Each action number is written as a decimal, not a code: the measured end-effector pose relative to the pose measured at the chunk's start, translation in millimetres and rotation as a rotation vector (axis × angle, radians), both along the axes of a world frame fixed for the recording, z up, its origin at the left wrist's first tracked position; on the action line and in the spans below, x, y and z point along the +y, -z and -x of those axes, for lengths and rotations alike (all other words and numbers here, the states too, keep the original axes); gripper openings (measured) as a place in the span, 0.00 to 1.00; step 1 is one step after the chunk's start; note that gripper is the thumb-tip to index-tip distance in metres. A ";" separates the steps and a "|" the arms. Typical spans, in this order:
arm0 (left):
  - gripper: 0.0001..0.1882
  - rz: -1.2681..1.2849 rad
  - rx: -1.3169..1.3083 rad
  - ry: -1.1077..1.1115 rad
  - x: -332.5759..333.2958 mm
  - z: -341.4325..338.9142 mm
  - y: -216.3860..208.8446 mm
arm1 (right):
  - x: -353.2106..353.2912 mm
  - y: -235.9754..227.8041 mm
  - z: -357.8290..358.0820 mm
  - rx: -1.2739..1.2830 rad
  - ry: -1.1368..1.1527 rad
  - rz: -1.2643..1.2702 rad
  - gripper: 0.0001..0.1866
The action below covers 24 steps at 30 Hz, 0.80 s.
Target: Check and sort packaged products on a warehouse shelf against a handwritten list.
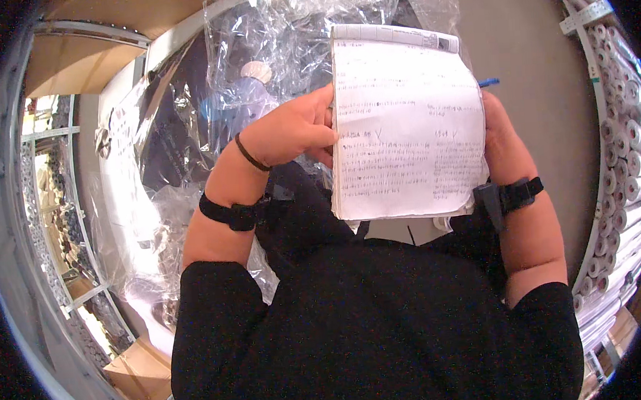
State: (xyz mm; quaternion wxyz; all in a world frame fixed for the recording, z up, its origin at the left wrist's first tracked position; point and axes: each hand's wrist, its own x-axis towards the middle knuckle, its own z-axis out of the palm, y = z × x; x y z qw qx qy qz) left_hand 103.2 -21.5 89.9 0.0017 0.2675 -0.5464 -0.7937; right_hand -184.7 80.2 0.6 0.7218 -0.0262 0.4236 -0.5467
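A thick notebook (398, 160) lies face up in front of me, its white page covered in handwriting and its top edge folded over. The left edge is pinched by my left hand (299, 129), with the thumb on the page side. Along the opposite edge, my right hand (499, 122) grips the notebook from the side, its fingers mostly hidden behind the pages. A blue pen (490, 82) sticks out beside the right hand; how it is held is hidden. A dark band circles my left wrist, and black straps sit on both forearms.
Crumpled clear plastic film (290, 28) spreads beyond and left of the notebook, over dark packages. Rolls (615, 155) are stacked on a rack at the right. Metal shelving (63, 134) with more rolls stands at the left, near cardboard (138, 376).
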 end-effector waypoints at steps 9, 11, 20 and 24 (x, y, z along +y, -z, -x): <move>0.38 -0.017 0.016 0.013 -5.7 1.1 -1.4 | 1.0 16.3 9.1 -0.001 0.003 0.017 0.18; 0.40 -0.032 0.019 0.019 -8.5 -2.5 6.6 | 2.8 15.0 8.1 0.026 -0.004 0.042 0.19; 0.39 0.065 -0.001 0.050 -11.6 2.6 4.1 | 5.0 7.5 8.5 0.146 0.043 0.065 0.19; 0.39 0.134 -0.096 0.051 -10.4 3.0 -0.8 | 2.4 -4.4 -1.0 0.197 0.079 0.159 0.19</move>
